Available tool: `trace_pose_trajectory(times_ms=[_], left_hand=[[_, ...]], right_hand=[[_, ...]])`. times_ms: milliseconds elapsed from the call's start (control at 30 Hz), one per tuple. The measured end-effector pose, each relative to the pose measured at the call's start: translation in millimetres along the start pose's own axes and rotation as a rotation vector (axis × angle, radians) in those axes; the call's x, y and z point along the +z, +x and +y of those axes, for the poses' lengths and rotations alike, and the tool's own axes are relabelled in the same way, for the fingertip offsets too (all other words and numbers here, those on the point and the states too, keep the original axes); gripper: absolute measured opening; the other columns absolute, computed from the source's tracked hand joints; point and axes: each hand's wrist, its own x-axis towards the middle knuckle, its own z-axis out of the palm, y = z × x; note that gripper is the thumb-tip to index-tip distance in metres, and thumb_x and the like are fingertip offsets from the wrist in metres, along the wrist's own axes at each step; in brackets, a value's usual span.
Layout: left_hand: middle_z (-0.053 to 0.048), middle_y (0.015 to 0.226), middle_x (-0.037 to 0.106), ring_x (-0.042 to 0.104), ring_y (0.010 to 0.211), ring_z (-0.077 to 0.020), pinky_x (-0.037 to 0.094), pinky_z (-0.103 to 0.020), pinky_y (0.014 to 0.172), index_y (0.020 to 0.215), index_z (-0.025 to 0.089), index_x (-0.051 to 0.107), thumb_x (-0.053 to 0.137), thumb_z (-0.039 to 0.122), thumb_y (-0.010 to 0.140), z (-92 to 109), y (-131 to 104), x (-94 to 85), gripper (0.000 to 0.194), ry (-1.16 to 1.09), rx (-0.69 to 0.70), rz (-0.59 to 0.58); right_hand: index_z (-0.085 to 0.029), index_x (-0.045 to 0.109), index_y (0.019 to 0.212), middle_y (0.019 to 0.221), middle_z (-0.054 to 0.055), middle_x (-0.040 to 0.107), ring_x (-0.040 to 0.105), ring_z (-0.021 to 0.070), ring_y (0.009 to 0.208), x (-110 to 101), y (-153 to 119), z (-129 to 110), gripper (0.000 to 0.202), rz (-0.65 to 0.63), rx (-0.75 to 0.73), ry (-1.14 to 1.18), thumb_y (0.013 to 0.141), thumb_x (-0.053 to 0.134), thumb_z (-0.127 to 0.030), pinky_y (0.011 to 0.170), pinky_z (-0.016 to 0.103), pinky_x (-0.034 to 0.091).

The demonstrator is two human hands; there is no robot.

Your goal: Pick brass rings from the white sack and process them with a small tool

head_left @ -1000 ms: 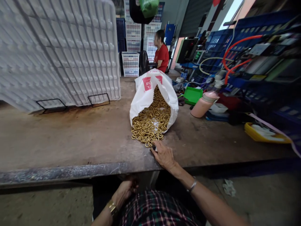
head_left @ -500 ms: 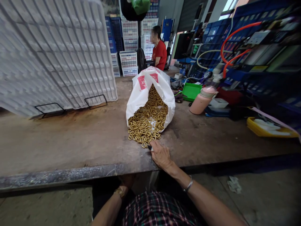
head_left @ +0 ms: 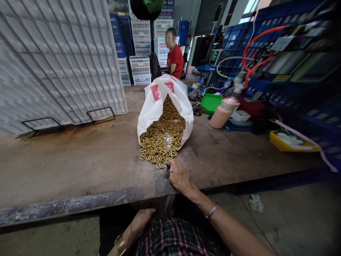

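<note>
My right hand (head_left: pixel 180 176) rests at the front of the table, its thumb and fingers pinched on a small dark piece with a pale part (head_left: pixel 168 166). The piece is too small to name; it lies close to the nearest brass-coloured rings (head_left: pixel 157 149). Those rings spill in a heap from the mouth of a white plastic bag (head_left: pixel 150 115) with red print, lying on its side. Below the table edge, in front of my lap, is my left hand (head_left: pixel 141 218). Its fingers are curled together, and whatever they hold, if anything, is hidden.
White ribbed trays (head_left: pixel 80 64) stand on edge at left by black wire stands (head_left: pixel 101 115). To the right are a pink bottle (head_left: pixel 221 115), a green tray (head_left: pixel 211 103) and a yellow tray (head_left: pixel 282 144). A person in red (head_left: pixel 176 60) sits beyond the table (head_left: pixel 80 167).
My left hand has drawn back from beneath the table edge toward my lap and shows more. My right hand keeps its pinch beside the rings. The whole view has shifted slightly.
</note>
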Motion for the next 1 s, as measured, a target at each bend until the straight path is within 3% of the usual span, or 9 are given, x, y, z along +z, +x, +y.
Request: trace_pose_trajectory(times_ms=[67,133,300,400,500,600,733,867,1000], left_hand=[[-0.001,0.06,0.059,0.053,0.059,-0.0146,0.038,-0.026,0.058,0.067,0.012,0.062,0.058,0.043,0.073,10.4,-14.4,0.2,0.031,0.031,0.011,-0.099],[0.0,0.061,0.057,0.051,0.059,-0.0126,0.037,-0.025,0.058,0.068,0.012,0.061,0.057,0.042,0.074,26.7,-27.1,0.8,0.03,0.06,0.089,-0.126],[-0.004,0.074,0.059,0.054,0.061,-0.0135,0.042,-0.023,0.052,0.092,0.014,0.056,0.05,0.045,0.077,68.2,-35.9,5.6,0.035,0.005,0.256,0.119],[-0.008,0.089,0.06,0.055,0.057,-0.0132,0.043,-0.023,0.045,0.114,0.016,0.047,0.049,0.044,0.078,79.3,-27.2,6.6,0.046,0.0,0.36,0.236],[-0.011,0.108,0.057,0.058,0.065,-0.0135,0.046,-0.023,0.048,0.121,0.018,0.044,0.049,0.039,0.079,84.9,-19.8,2.5,0.048,0.018,0.479,0.315],[-0.008,0.087,0.063,0.057,0.058,-0.0125,0.046,-0.023,0.05,0.113,0.014,0.052,0.051,0.036,0.078,91.3,-18.2,-4.6,0.041,0.037,0.499,0.306],[0.0,0.062,0.059,0.052,0.049,-0.0102,0.044,-0.021,0.047,0.087,0.014,0.06,0.055,0.035,0.074,97.3,-19.5,-11.8,0.025,-0.024,0.484,0.282],[0.004,0.053,0.052,0.047,0.044,-0.0078,0.041,-0.018,0.041,0.071,0.015,0.056,0.06,0.036,0.07,95.5,-20.1,-14.8,0.022,-0.124,0.408,0.271],[0.007,0.05,0.048,0.042,0.039,-0.0058,0.037,-0.017,0.036,0.074,0.016,0.051,0.063,0.036,0.068,91.7,-20.5,-14.4,0.024,-0.327,0.312,0.268]], right_hand=[[-0.018,0.05,0.092,0.093,0.007,0.059,0.053,0.0182,0.087,2.8,0.2,4.2,0.029,0.047,-0.023,0.078,0.068,0.039,-0.004,0.067,0.026,0.037],[-0.018,0.049,0.09,0.09,0.007,0.058,0.053,0.0184,0.085,5.0,0.4,5.8,0.028,0.084,-0.057,0.144,0.067,0.039,-0.005,0.068,0.026,0.037],[-0.019,0.048,0.082,0.078,0.004,0.055,0.051,0.0159,0.074,0.8,-1.0,-13.9,0.013,0.081,-0.081,0.397,0.079,0.036,-0.015,0.068,0.027,0.038],[-0.02,0.048,0.078,0.07,0.0,0.052,0.048,0.0128,0.066,-5.7,-4.5,-35.2,0.014,-0.054,-0.008,0.627,0.084,0.037,-0.025,0.063,0.024,0.037],[-0.02,0.047,0.073,0.059,-0.005,0.045,0.042,0.0097,0.055,-9.4,-9.0,-50.8,0.016,-0.209,0.113,0.855,0.083,0.042,-0.032,0.053,0.021,0.034],[-0.021,0.044,0.073,0.051,-0.008,0.035,0.031,0.0066,0.042,-11.1,-13.5,-59.1,0.022,-0.36,0.263,1.106,0.079,0.048,-0.042,0.041,0.019,0.027],[-0.021,0.04,0.073,0.049,-0.012,0.028,0.017,0.0037,0.036,-12.8,-17.8,-65.7,0.031,-0.58,0.399,1.387,0.073,0.054,-0.049,0.033,0.018,0.015],[-0.022,0.039,0.07,0.048,-0.012,0.026,0.019,0.0043,0.037,-9.4,-15.6,-67.7,0.028,-0.63,0.381,1.33,0.074,0.053,-0.046,0.034,0.018,0.018],[-0.019,0.048,0.075,0.059,-0.005,0.045,0.04,0.0076,0.05,-6.6,-10.6,-66.4,0.016,-0.389,0.192,0.965,0.077,0.049,-0.035,0.047,0.02,0.034]])
